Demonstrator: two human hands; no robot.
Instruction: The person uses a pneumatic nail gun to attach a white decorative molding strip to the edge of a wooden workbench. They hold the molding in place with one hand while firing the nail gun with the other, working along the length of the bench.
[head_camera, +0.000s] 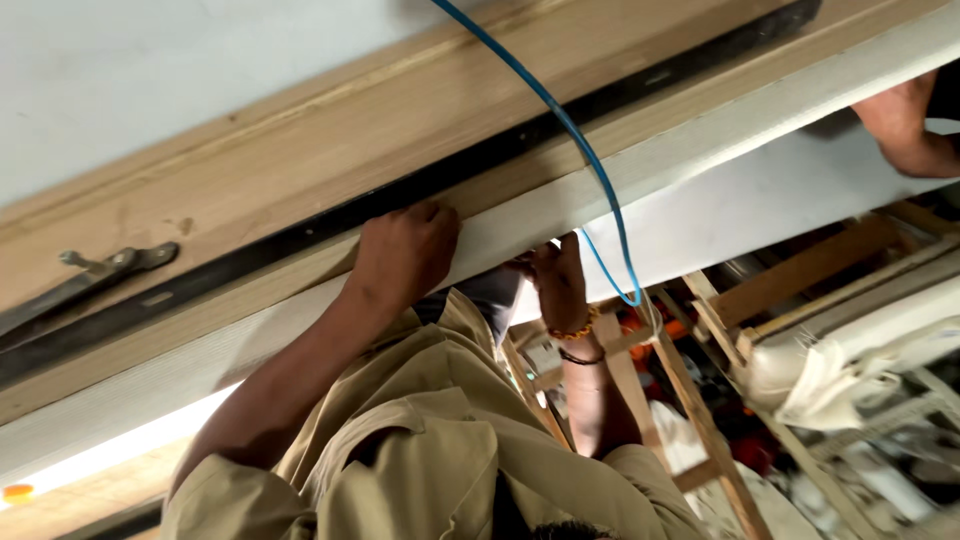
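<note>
Cluttered workshop, wooden ladders (700, 420) lower right. Right hand (905, 125), upper right, on white panel (760, 190), grip unclear. Co-worker's hand (405, 250) curls over panel edge, centre. Risk: panel slips, blue cable (590, 160) snags.

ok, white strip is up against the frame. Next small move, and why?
Probably slide the blue cable clear before pressing further. It hangs across the white strip and the wooden frame, right between the co-worker's hands. Another hand steadies the far end, so the cable might get pinched.
</note>
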